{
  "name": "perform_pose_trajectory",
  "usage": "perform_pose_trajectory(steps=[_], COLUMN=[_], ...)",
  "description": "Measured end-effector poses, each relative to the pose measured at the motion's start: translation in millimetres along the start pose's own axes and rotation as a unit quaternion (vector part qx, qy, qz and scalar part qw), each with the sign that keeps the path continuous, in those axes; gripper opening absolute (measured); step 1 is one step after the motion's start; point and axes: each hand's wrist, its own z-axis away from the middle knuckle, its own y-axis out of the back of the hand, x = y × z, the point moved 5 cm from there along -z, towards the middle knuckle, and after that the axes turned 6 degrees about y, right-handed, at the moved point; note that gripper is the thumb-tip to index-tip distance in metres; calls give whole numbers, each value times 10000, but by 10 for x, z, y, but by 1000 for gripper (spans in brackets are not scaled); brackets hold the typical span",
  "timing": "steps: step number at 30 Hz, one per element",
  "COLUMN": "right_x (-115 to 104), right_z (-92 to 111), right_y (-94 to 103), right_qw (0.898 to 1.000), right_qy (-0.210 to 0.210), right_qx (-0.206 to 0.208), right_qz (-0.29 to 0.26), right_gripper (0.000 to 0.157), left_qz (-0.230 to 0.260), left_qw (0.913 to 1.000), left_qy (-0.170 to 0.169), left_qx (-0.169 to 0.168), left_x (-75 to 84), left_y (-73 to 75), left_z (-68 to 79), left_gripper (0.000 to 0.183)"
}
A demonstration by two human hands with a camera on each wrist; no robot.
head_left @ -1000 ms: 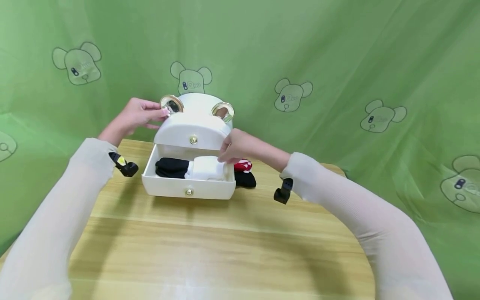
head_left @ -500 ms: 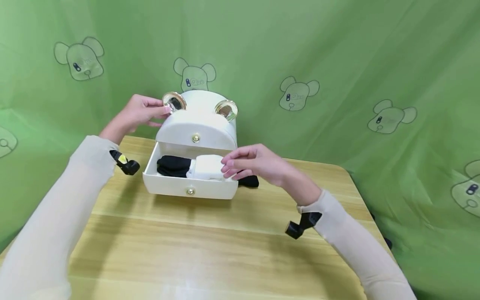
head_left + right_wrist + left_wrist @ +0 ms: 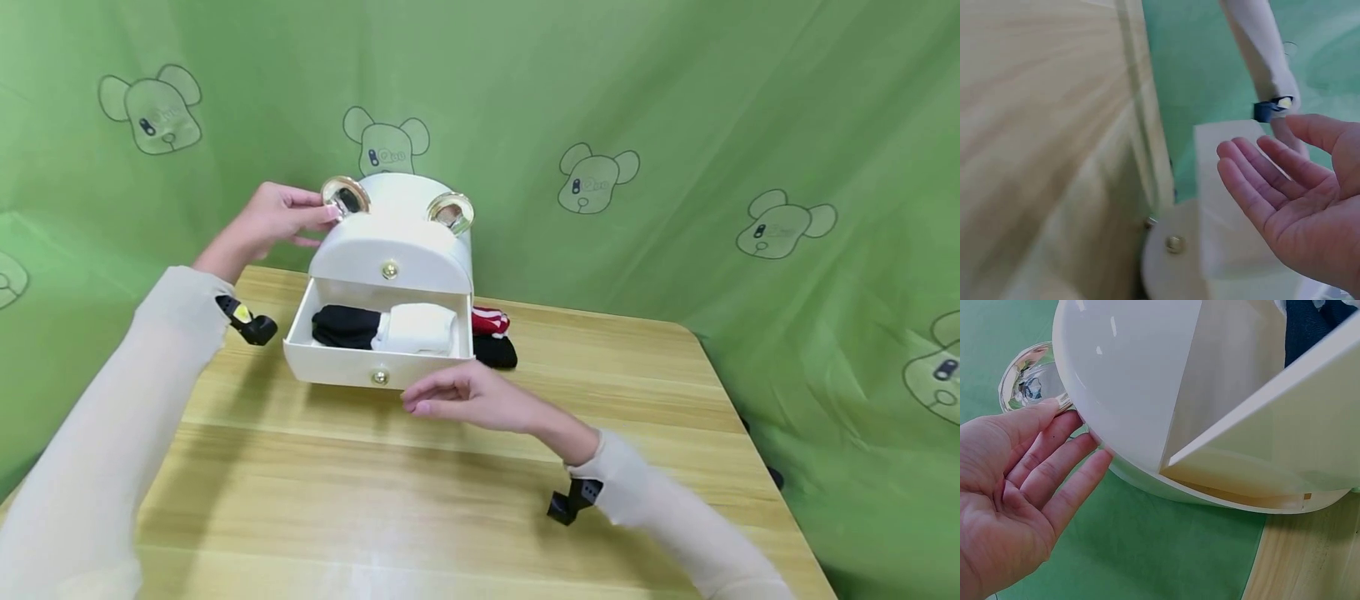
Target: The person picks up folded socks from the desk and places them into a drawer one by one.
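A white drawer box with a rounded top and two gold-rimmed ear-like rounds stands on the table, its lower drawer pulled out. Inside lie a folded black sock bundle and a white sock bundle, side by side. My left hand pinches the edge of the left gold-rimmed ear between thumb and fingers, other fingertips against the box's side. Just in front of the drawer's right corner is my right hand, fingers loosely bent and holding nothing; its palm shows in the right wrist view.
Beside the box on the right lie a red-and-white striped bundle and a black bundle. A green curtain with bear prints hangs behind the wooden table. Each drawer front has a gold knob.
My right hand has left the white bundle, drawn back to the right, then come down to the drawer's front right corner. My left hand stays at the ear.
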Motion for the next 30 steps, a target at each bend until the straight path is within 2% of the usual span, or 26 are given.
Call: perform_pose_trajectory(steps=[3,6,8,11,15,19,26,30], right_x=[141,254,313,380,434,462,469,465], right_z=[-48,-98,-132,-172,-234,-288,-329,-344], right_y=[-108,-211,-272,-340,-402,-430,-487,-510], right_qw=[9975,9884,9825,9714,9488,9303,9026,8917], right_qy=[-173,-298,-368,-615,-953,-1056,-1056,-1065], right_qx=[82,351,569,925,1290,1679,2464,2761], right_qz=[-675,-1446,-1737,-2097,-2722,-3085,-3369,-3425], right_gripper=[31,33,34,35,36,37,36,34], left_qz=[-14,-65,-93,-103,-132,-166,-239,-333], left_qw=[10000,10000,10000,9999,9999,9998,9996,9994], left_qy=[1,5,15,22,37,7,51,31], left_qx=[-23,-14,1,3,25,58,110,122], left_x=[-2,-5,-7,-7,7,27,9,9], left_y=[-4,-13,-20,-26,-18,-14,-3,-10], left_z=[-13,-24,-23,-18,-2,9,11,7], left_gripper=[47,49,49,49,49,49,49,48])
